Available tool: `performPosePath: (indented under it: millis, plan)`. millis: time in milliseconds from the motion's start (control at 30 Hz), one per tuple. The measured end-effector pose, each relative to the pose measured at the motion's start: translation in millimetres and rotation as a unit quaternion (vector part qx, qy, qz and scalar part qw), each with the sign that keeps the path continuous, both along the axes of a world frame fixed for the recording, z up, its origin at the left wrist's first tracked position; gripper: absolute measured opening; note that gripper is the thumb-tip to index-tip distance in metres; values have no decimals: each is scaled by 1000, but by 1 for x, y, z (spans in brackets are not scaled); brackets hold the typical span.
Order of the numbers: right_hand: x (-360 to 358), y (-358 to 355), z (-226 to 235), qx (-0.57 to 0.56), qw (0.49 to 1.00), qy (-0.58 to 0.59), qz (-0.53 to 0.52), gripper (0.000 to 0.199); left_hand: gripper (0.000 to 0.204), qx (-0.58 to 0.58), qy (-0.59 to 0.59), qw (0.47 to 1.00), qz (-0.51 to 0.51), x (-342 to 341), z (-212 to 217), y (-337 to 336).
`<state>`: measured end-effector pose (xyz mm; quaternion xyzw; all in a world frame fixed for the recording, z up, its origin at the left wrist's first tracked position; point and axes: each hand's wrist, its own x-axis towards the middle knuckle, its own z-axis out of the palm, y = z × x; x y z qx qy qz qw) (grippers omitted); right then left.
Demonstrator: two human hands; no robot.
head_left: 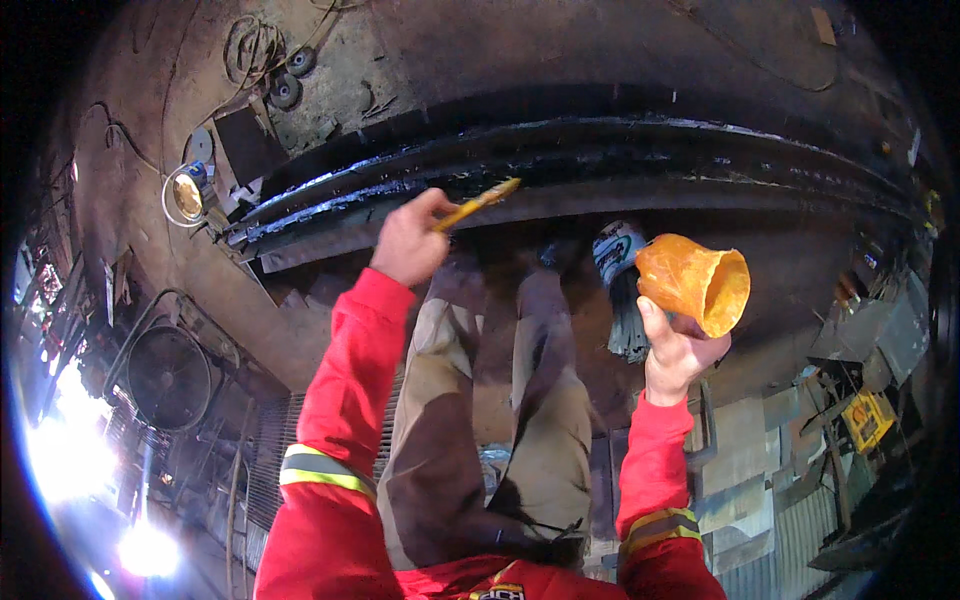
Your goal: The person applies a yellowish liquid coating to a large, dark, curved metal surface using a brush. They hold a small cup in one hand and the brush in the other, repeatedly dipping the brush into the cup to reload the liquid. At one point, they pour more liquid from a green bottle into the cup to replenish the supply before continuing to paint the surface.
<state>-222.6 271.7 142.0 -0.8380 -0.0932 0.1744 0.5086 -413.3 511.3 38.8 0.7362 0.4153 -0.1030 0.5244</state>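
My left hand [410,238] is closed round one end of a slim yellow stick [480,204]. The stick slants up to the right, its far tip over the dark, glossy steel beam [600,150]; whether the two touch I cannot tell. In my right hand [682,352] is an orange cup-like container [690,275], with yellow smears on its wall. The container is tipped, so its uneven open rim faces right and a yellow-coated inside shows. Its fingers are partly hidden behind the container; the thumb lies against its near side.
A bundle of grey rods [627,325] with a printed wrapper lies just left of the container. At far left are a white bucket [187,195], coiled cable [253,50] and a round fan [168,378]. Sheet metal offcuts [740,460] and a yellow case [868,420] are at near right.
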Motion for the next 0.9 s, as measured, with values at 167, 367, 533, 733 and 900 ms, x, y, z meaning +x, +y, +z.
performPosePath:
  millis: [167,367,533,733,900]
  plan:
    - [10,-18,2,-10,1000,18,16,57,34,101,96,989,-43,-25,-22,41]
    - [15,-35,-4,-39,998,8,54,55,32,48,154,987,20,-18,-22,24]
    - [12,-24,-5,9,1000,5,-11,55,35,104,92,990,-13,3,-9,-10]
    - [23,-36,-3,9,1000,25,-13,53,36,53,114,992,-22,56,3,-40]
    - [36,-54,-1,-1,1000,-11,-22,49,38,-104,76,985,118,61,-7,-52]
